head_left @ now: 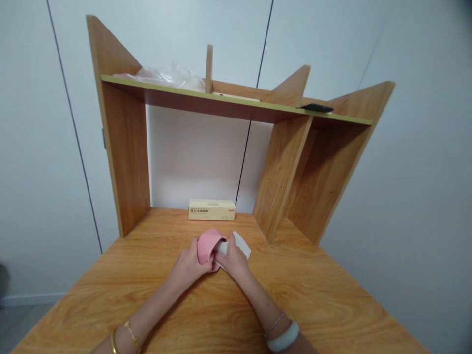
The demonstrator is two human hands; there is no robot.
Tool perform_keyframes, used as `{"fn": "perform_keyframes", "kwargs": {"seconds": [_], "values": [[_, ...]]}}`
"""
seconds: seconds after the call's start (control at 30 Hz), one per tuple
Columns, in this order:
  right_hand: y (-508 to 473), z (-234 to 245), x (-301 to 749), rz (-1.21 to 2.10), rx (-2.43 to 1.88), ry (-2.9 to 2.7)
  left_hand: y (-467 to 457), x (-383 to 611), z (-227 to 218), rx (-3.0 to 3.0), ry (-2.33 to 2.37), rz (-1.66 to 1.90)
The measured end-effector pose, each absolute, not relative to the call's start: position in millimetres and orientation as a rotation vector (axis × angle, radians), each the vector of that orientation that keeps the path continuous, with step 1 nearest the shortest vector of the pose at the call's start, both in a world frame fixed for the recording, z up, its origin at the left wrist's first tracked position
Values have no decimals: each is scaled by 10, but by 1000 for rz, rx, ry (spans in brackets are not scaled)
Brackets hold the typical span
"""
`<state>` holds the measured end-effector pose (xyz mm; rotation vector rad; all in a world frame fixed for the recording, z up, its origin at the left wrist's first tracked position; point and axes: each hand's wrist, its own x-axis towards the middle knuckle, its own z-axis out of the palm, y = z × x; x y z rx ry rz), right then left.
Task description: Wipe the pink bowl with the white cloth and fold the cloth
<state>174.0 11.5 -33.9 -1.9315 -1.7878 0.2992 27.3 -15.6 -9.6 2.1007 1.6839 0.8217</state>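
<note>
The pink bowl (209, 242) is between the two hands, tilted, with its opening toward the right. The left hand (192, 263) is closed around its left, near side. The right hand (235, 260), with fingers bent, grips a white cloth (243, 244) at the opening. Beyond them, a box (212, 211) stands on the counter (313, 295).

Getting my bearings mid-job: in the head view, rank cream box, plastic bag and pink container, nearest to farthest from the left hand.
From the left hand:
1. Pink container, in its grasp.
2. Cream box, back of the desk.
3. Plastic bag, upper shelf, left end.
</note>
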Motion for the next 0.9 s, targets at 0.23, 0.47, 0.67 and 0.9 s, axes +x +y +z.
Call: {"fn": "perform_keyframes", "kwargs": {"seconds": [0.23,0.47,0.67,0.9], "values": [[112,-250,1737,111,-1932,-1761,-174,267,-22,2183,1662,755],[118,-229,1776,-7,-1850,-1801,-176,237,17,2215,1625,733],[198,-386,1805,387,-1610,-1718,-128,173,-46,2121,1602,927],[222,-465,1768,482,-1435,-1499,-49,212,-229,1890,1260,1239]]}}
